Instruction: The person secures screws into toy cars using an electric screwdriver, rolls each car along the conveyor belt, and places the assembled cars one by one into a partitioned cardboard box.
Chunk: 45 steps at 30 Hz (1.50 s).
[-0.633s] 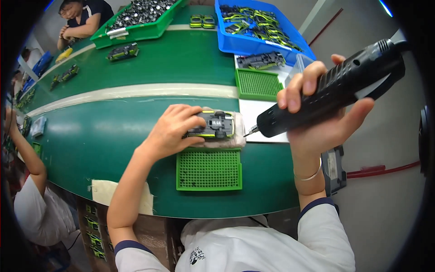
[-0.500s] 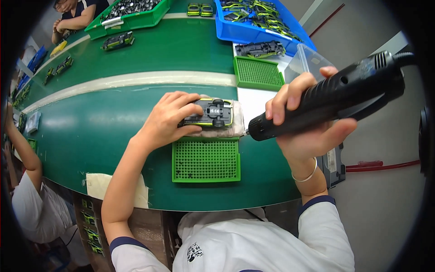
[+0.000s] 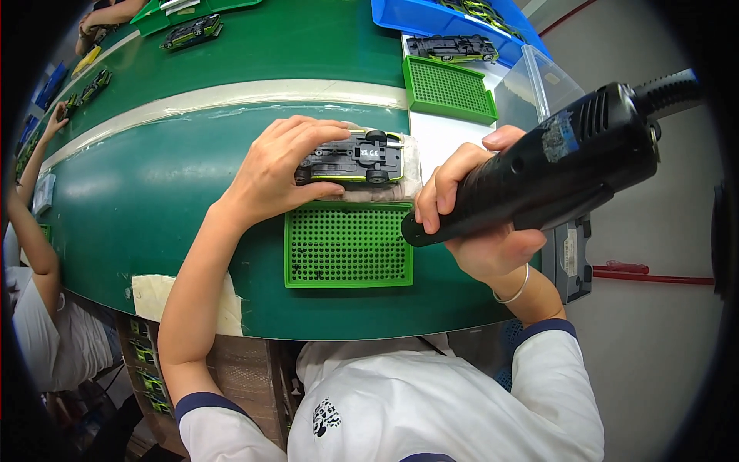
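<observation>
My left hand (image 3: 269, 169) grips the rear-left part of a toy car (image 3: 358, 160), thumb on the near side and fingers over the far side. The car lies wheels up, black underside showing, on a pale cloth-like pad (image 3: 412, 165). My right hand (image 3: 481, 239) is closed around a black electric screwdriver (image 3: 554, 165), its cable running off at the upper right. The screwdriver's nose is over the right edge of a green perforated tray (image 3: 346, 282), just in front of the car. A few small dark screws sit in the tray; the screwdriver's bit cannot be made out.
Another green perforated tray (image 3: 450, 88) lies farther back, beside an upturned toy car (image 3: 450, 48). Behind are a blue bin (image 3: 396, 14) of cars and a clear plastic box (image 3: 550, 81). A co-worker's arm (image 3: 32, 231) reaches in at the left toward other cars.
The screwdriver has swung from beside the car toward me, down to the near tray's right edge. My left hand keeps its hold on the car. The view has shifted slightly.
</observation>
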Each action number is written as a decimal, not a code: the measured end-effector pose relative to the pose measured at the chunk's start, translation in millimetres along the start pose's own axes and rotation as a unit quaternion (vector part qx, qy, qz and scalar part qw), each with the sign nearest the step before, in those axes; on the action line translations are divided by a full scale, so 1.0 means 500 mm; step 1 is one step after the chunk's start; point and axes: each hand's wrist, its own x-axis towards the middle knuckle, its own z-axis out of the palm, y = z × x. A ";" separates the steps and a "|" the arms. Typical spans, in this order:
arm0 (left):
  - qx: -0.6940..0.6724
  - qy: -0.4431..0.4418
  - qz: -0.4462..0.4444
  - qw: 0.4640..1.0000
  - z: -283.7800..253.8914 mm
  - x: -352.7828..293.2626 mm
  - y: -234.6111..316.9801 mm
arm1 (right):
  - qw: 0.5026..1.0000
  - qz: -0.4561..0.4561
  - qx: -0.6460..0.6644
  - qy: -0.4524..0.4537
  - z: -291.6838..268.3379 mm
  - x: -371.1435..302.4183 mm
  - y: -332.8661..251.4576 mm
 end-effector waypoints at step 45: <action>-0.223 -0.082 -0.171 0.956 -0.057 -0.064 -0.071 | 0.987 -0.143 -0.009 -0.069 0.189 0.222 0.068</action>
